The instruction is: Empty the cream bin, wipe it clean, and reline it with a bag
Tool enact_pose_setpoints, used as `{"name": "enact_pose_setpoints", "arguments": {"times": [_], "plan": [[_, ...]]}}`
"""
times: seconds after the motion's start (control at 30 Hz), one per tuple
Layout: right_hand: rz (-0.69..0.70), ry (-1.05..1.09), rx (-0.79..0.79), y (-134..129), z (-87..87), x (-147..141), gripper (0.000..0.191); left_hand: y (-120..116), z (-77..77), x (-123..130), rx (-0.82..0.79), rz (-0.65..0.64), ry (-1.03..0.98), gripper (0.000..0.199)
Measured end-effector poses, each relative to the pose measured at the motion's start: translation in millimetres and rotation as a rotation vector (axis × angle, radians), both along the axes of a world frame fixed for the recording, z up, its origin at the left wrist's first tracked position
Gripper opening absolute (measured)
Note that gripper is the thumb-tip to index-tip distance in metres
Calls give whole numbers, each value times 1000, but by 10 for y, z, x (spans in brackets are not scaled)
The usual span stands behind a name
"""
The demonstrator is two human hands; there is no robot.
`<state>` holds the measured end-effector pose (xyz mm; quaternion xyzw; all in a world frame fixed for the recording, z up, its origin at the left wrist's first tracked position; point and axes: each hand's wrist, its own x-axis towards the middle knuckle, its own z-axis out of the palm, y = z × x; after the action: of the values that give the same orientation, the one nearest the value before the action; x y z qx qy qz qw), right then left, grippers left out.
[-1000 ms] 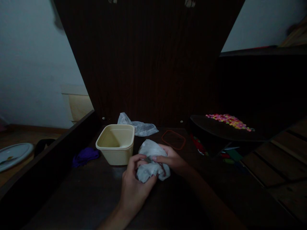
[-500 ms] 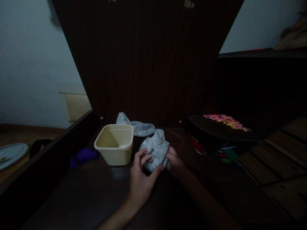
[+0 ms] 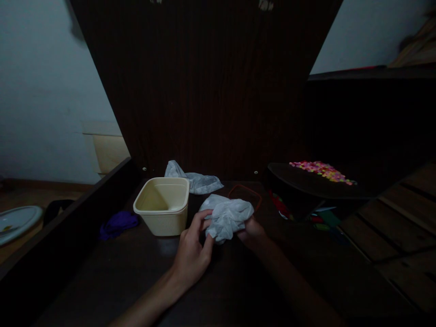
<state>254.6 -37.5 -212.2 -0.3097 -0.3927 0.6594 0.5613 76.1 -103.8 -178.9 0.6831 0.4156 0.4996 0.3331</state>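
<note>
A crumpled, thin white bag or cloth (image 3: 229,218) is between my two hands, above the dark tabletop. My left hand (image 3: 195,250) grips its left side, with fingers and thumb curled on the material. At its right edge my right hand (image 3: 251,231) holds it, the fingers partly hidden under the folds. Just left of my left hand stands a cream plastic container (image 3: 170,222), upright and open at the top. Behind the container and the bundle lies another piece of white translucent material (image 3: 200,182). What the bundle contains, if anything, cannot be seen.
A purple cloth (image 3: 118,224) lies left of the container. An orange-red loop (image 3: 254,193) lies behind my right hand. Further right, a dark shelf (image 3: 289,179) bears many small pink and yellow pieces (image 3: 322,171). A raised dark edge (image 3: 78,206) borders the table's left side.
The white bundle has flattened and spread to the right. My left hand has shifted slightly left and down, and my right hand has moved slightly right with the bundle's edge.
</note>
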Motion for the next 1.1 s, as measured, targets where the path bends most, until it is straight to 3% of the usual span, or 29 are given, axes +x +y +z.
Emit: {"name": "enact_pose_setpoints", "arguments": {"times": [0.13,0.23,0.4,0.5,0.57,0.7,0.83,1.0,1.1], "plan": [[-61,35,-56,-9,98,29,40,-42,-13,-6,14,-17,46,35],[-62,8,-37,-18,149,1,41,-52,-46,6,48,41,-9,34],[-7,-228,93,-99,178,-67,52,50,-31,134,119,175,-357,49],[59,-431,249,-184,211,-89,42,143,0,203,170,186,-504,50],[22,-589,367,-229,231,-89,28,177,9,210,230,256,-467,45],[-71,-826,557,-276,259,-64,15,155,22,165,435,393,-131,33],[-127,-944,660,-298,293,-42,14,136,27,146,520,317,20,14],[-182,-1013,781,-306,323,-19,13,236,5,148,524,217,76,15],[-174,-1038,836,-301,329,15,14,297,31,135,466,90,122,18]]}}
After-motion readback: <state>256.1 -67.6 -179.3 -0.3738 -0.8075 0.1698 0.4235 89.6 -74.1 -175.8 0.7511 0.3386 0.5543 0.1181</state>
